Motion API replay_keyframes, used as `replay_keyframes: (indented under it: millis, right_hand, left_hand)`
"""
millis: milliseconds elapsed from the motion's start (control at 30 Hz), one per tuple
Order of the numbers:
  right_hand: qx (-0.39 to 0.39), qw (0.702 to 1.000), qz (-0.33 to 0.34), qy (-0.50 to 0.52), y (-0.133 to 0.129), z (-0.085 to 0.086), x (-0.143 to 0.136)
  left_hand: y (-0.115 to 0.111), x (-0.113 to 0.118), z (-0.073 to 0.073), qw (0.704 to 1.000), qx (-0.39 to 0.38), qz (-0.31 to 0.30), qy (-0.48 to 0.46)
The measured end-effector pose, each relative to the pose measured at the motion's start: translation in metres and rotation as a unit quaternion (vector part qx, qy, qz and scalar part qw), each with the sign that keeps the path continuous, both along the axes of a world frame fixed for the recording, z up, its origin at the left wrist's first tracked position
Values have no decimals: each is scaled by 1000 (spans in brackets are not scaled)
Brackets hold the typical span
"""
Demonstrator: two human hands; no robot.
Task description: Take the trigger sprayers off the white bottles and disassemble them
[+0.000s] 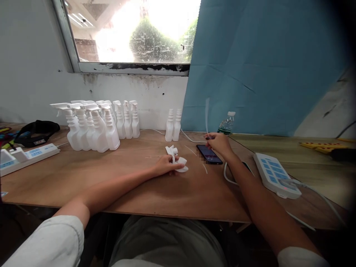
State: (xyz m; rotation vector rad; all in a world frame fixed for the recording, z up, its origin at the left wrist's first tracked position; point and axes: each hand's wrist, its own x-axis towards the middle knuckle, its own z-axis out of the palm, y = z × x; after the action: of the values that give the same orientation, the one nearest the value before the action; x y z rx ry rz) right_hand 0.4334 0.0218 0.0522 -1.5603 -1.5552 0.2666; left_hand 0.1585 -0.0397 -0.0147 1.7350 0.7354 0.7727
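Note:
My left hand [164, 165] rests low over the wooden table, its fingers closed around a white spray trigger head [182, 163]. More white plastic of the same kind shows just beyond the fingers; whether it is a separate piece I cannot tell. Raised above a phone [210, 154], my right hand [219, 144] pinches the lower end of a thin translucent plastic tube [207, 115]. The tube stands nearly upright and looks smeared by motion. Between the hands, thin pale strands [205, 168] lie on the table.
White spray bottles [101, 129] with trigger heads cluster at the back left. Two bottles without heads [172, 126] stand by the wall. A clear bottle [226, 124] is behind my right hand. Power strips lie right [275, 174] and left [33, 154], with cables and a black strap [37, 132].

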Motion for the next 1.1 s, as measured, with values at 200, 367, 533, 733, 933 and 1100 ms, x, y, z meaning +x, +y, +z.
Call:
replay_keyframes:
  millis: [200, 367, 533, 733, 933, 1100]
  right_hand:
    - [-306, 940, 62, -140, -10, -19, -17]
    - [5, 980, 20, -196, -15, -12, -25]
    - [23, 975, 211, 68, -36, -3, -61]
    - [27, 922, 342, 179, -54, -14, -96]
    - [43, 939, 328, 95, -53, -25, -97]
    - [50, 944, 319, 67, -58, -27, -102]
  left_hand:
    - [39, -20, -11, 992, 38, 105, -57]
    - [55, -36, -17, 976, 158, 150, -13]
    - [54, -36, -15, 964, 246, 103, 19]
    - [54, -34, -15, 953, 282, 114, 10]
    - [54, -36, -16, 940, 300, 157, 30]
    - [50, -34, -13, 932, 316, 165, 57]
